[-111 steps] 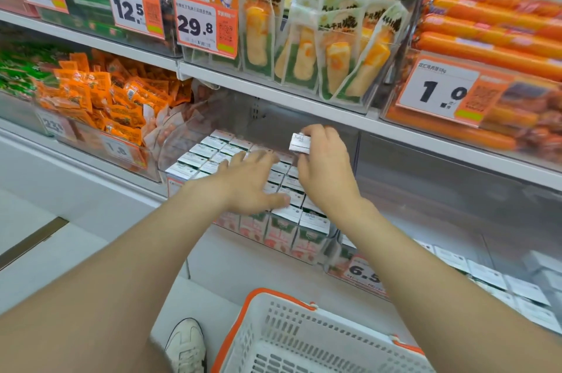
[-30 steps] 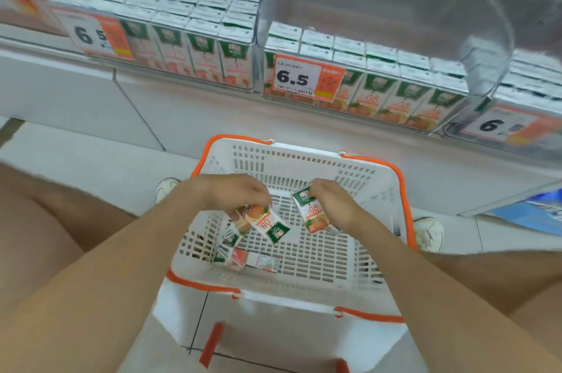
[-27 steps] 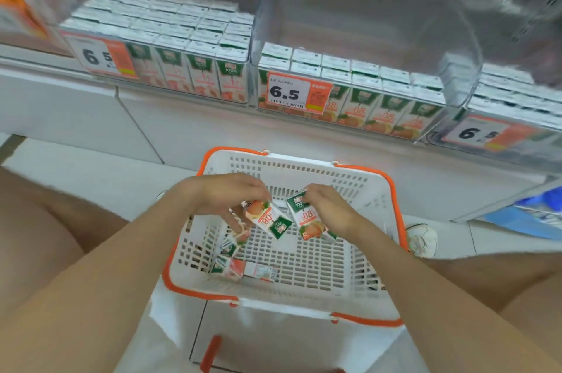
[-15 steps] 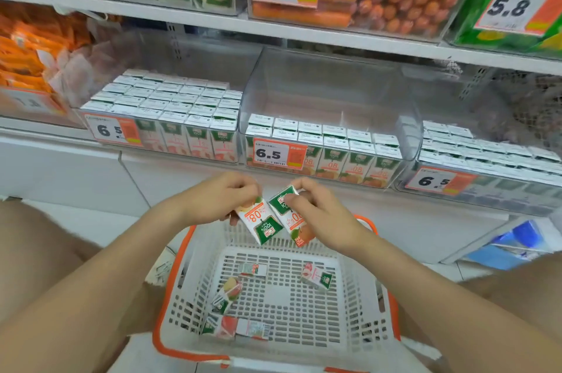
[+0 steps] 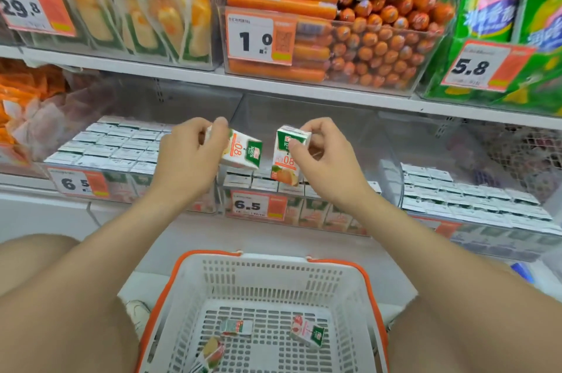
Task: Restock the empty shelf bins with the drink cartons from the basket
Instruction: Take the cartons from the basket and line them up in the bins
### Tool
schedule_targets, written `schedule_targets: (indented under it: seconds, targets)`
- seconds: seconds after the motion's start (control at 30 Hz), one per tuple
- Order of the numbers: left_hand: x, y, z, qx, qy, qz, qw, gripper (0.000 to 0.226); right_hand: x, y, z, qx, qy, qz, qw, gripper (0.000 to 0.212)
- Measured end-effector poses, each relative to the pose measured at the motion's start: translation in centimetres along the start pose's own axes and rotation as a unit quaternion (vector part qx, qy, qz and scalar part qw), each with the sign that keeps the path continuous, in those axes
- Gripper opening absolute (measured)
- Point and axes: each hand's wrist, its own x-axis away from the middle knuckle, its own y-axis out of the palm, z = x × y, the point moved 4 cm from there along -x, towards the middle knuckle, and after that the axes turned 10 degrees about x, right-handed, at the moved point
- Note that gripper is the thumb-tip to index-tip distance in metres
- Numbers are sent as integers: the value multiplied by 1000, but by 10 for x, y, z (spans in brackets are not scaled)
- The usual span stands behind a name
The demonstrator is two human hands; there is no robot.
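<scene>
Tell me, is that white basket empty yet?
Not empty. Three drink cartons lie loose on the floor of the basket, and each hand holds another above it.

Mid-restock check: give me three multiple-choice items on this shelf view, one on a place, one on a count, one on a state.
1. Where is the white basket?
A. Below the hands, on the floor
B. On the top shelf
C. Hanging from an arm

2. How many cartons show in the basket?
A. None
B. Three
C. Ten

3. What are the hands doing?
A. Both empty
B. Each holds one carton
C. Both grip the basket

Answers:
1 A: it sits low between the knees.
2 B: three lie on its floor, and.
3 B: left hand holds a tilted carton; right hand holds an upright carton.
</scene>
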Motion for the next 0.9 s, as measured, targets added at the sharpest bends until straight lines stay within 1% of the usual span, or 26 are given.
schedule_targets:
  seconds: [0.07, 0.13, 0.23, 0.33, 0.4, 0.47, 0.57, 0.63, 0.7, 0.73, 0.77, 0.8, 0.83, 0.87, 0.9]
  targets:
    - [-5, 2, 0, 15, -30, 35, 999, 54, -19, 5, 6, 35, -12, -2, 999, 23]
    - [-9, 7, -2, 42, -60, 45, 996, 51, -36, 16, 15, 78, -16, -18, 997, 23]
    - [-16, 10, -7, 97, -115, 53, 987, 49, -55, 42, 27, 124, 6, -45, 991, 22]
    - [-18, 10, -12, 151, -173, 50, 972, 46, -64, 76, 20, 132, -5, -105, 986, 26]
    - [-18, 9, -16, 169, -196, 47, 965, 46, -68, 90, 11, 129, -21, -130, 983, 31]
    - [-17, 7, -20, 177, -211, 46, 960, 46, -71, 95, 10, 140, -16, -153, 978, 30]
    - [-14, 2, -23, 183, -220, 42, 957, 46, -72, 99, 19, 181, 7, -233, 956, 28]
    - [-11, 1, -22, 187, -219, 31, 957, 46, -71, 99, 22, 196, 14, -271, 942, 28]
    - [-8, 1, -20, 187, -215, 17, 958, 46, -71, 96, 20, 210, -3, -274, 939, 29]
    - [-7, 2, -19, 187, -213, 9, 959, 46, -71, 93, 16, 207, -12, -253, 945, 32]
    - [-6, 3, -18, 184, -210, 1, 960, 45, -73, 89, 12, 181, -11, -217, 959, 36]
    - [-7, 3, -16, 173, -202, -3, 964, 44, -73, 83, 8, 115, 11, -177, 977, 38]
    - [-7, 3, -15, 148, -184, -5, 972, 42, -72, 78, 4, 16, 50, -144, 988, 37]
    - [-8, 2, -13, 112, -158, -3, 981, 39, -69, 73, 2, -85, 92, -126, 984, 35]
    - [-9, 3, -12, 78, -129, -2, 989, 38, -66, 70, 0, -166, 120, -122, 971, 31]
